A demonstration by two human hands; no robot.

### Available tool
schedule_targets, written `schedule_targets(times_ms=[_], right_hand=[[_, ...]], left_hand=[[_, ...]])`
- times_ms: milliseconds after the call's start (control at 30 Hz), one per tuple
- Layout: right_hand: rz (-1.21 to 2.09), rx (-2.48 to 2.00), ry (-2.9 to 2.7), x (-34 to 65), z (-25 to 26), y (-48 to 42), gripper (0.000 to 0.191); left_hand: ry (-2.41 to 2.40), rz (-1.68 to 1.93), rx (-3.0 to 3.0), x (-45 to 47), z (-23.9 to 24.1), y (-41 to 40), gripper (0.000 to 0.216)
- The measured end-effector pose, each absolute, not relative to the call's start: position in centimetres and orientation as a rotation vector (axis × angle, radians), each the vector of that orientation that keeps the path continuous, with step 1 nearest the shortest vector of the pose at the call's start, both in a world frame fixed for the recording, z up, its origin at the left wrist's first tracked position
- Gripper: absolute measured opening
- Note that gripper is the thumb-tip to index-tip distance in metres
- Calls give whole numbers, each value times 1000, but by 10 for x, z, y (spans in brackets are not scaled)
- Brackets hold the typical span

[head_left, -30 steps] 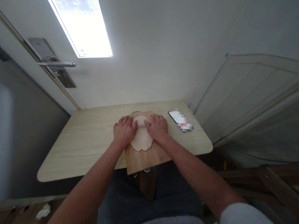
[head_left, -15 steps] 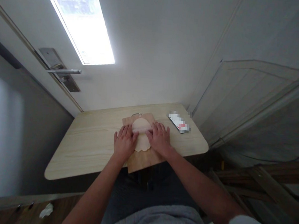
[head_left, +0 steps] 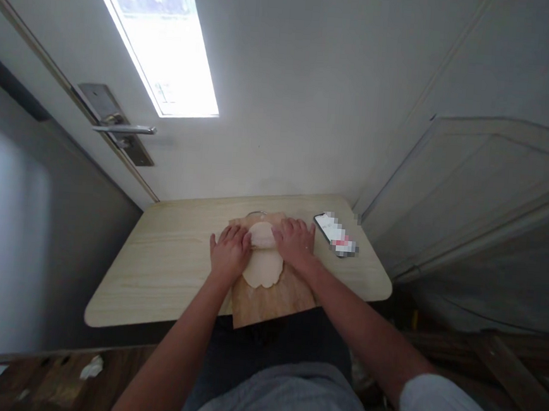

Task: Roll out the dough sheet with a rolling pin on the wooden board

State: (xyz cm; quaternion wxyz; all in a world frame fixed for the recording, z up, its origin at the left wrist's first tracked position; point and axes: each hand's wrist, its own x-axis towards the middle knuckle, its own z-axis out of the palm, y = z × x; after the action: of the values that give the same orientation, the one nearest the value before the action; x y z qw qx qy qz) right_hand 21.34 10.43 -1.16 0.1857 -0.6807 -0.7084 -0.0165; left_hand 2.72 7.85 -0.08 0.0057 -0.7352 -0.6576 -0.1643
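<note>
A thin, pale sheet of dough (head_left: 263,272) with a wavy near edge lies on a wooden cutting board (head_left: 274,303). Across its far part rests a light-coloured rolling pin (head_left: 262,237), whose ends are covered by my hands. My left hand (head_left: 231,251) is closed over the left end, fingers bent and pointing away from me. Over the right end lies my right hand (head_left: 294,240), its fingers curled on the pin. Both hands are low, close above the board's sides.
The board lies on a light wood-grain table (head_left: 170,254) and juts past its near edge. A phone (head_left: 336,234) with a lit, blurred-out screen lies right of my right hand. Behind the table stands a white door with a metal handle (head_left: 126,129).
Both hands and the rolling pin have moved slightly farther away over the dough, so more of its near part shows. The camera view has shifted a little.
</note>
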Motion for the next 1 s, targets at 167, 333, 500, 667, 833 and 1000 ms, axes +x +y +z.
schedule_targets(times_ms=[167, 333, 500, 667, 833, 1000], right_hand=[[-30, -1892, -2031, 214, -9, 123, 47], [16, -1918, -2053, 213, -6, 144, 50], [86, -1911, -2046, 211, -2, 163, 51], [141, -1956, -2075, 212, 1, 173, 53], [106, -1957, -2138, 212, 1, 166, 45], [25, -1916, -2191, 214, -2, 150, 40]], left_hand=[[-2060, -412, -2281, 29, 0, 93, 51], [-2108, -337, -2273, 27, 3, 113, 50], [-2111, -246, -2308, 25, 7, 136, 49], [-2147, -160, -2342, 24, 10, 145, 49], [-2193, -171, -2235, 29, 8, 127, 49], [-2218, -321, -2157, 34, 3, 106, 49]])
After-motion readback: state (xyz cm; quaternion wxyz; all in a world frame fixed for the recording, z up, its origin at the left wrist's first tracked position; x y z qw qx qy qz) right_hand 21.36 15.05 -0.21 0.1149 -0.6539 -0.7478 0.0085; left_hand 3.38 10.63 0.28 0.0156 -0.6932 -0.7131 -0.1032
